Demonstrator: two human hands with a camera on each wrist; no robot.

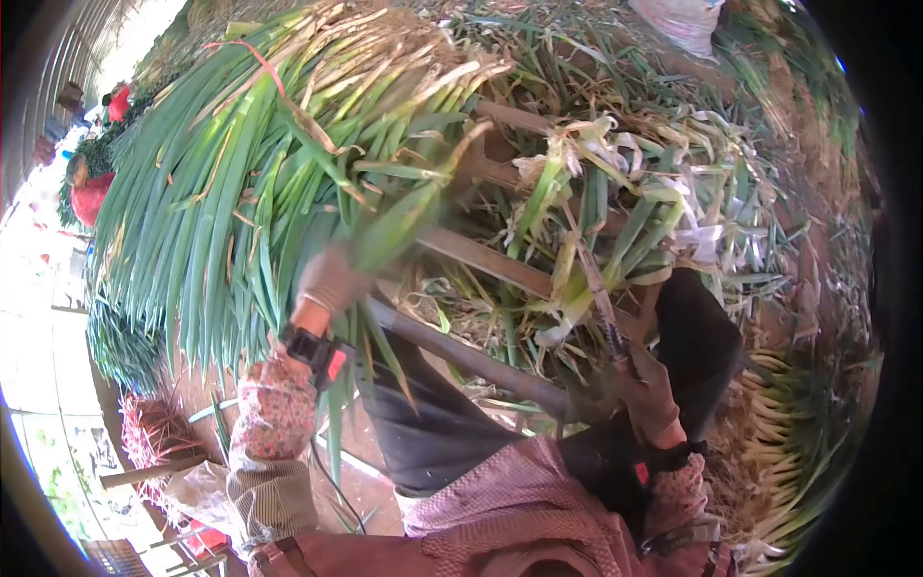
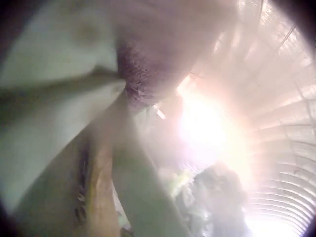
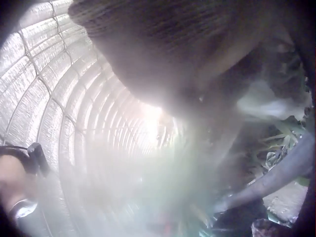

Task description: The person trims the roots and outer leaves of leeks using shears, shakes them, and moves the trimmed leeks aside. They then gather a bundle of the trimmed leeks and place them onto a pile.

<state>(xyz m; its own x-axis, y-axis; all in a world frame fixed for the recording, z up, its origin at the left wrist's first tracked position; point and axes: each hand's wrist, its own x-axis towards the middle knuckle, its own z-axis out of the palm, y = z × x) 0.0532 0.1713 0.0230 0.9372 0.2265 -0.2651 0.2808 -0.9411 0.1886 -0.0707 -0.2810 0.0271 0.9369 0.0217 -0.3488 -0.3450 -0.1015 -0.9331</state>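
My gloved left hand [image 1: 332, 281] grips a green onion [image 1: 399, 226], a long leafy stalk blurred in the head view; its leaves hang down past the wrist. In the left wrist view, broad green leaves [image 2: 133, 173] run close against the glove [image 2: 148, 74]. Beside that hand lies a big heap of long green onions [image 1: 221, 202], roots towards the top. My gloved right hand [image 1: 649, 394] holds a long, thin, dirt-streaked blade [image 1: 596, 284], pointing up and away over stripped leaves. In the right wrist view the glove [image 3: 163, 54] covers the tool.
Wooden slats [image 1: 490, 262] and a dark curved bar [image 1: 471, 358] stand before my knees. Torn leaves [image 1: 711, 202] pile up at the right. A row of cleaned onions [image 1: 769, 452] lies at lower right, a pale sack [image 1: 681, 21] at the top. People in red [image 1: 91, 197] are at far left.
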